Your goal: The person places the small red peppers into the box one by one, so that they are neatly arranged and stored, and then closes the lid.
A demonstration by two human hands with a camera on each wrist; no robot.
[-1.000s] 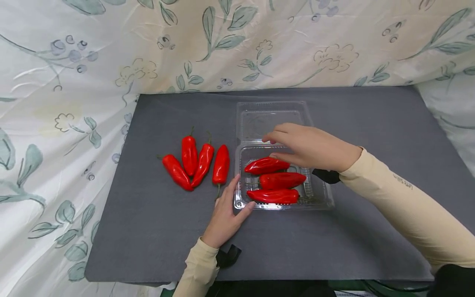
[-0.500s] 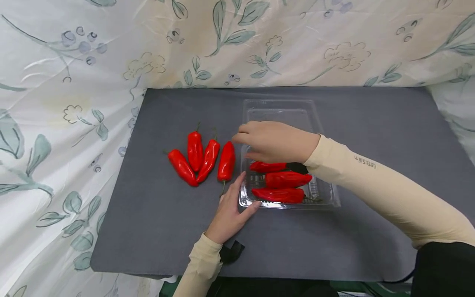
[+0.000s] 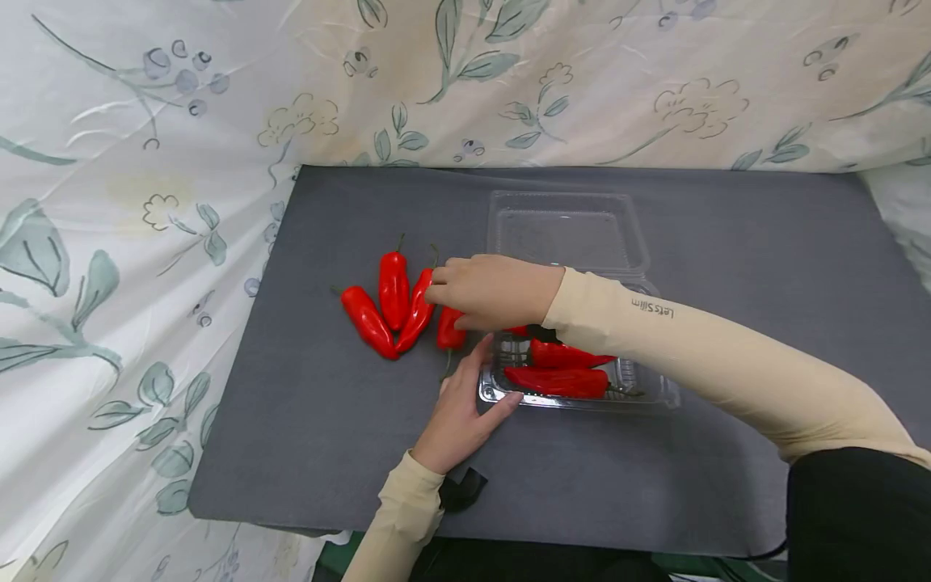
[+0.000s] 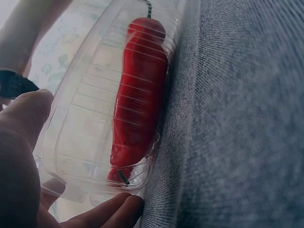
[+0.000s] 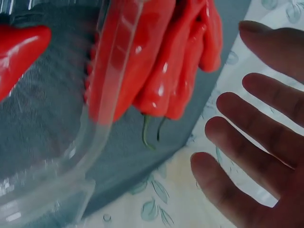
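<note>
My left hand [image 3: 454,424] holds the near left corner of a clear plastic clamshell container [image 3: 582,403], thumb on the front side, fingers along the left. Through its wall, the left wrist view shows a red chili pepper [image 4: 140,90]. Three peppers lie inside; the front one [image 3: 556,381] shows best, and my right forearm mostly hides the farthest. My right hand [image 3: 494,291] hovers above the loose pepper [image 3: 448,327] beside the container, partly covering it. In the right wrist view its fingers [image 5: 251,154] are spread and hold nothing.
Three more loose peppers fan out to the left, including the leftmost pepper [image 3: 368,323]. Behind the container its lid [image 3: 567,230] lies folded back. A grey cloth [image 3: 305,453] covers the table, and a floral curtain [image 3: 240,89] hangs behind and to the left.
My right hand has moved left from above the container to the loose peppers. The left hand keeps its place at the corner. The head view has shifted slightly.
</note>
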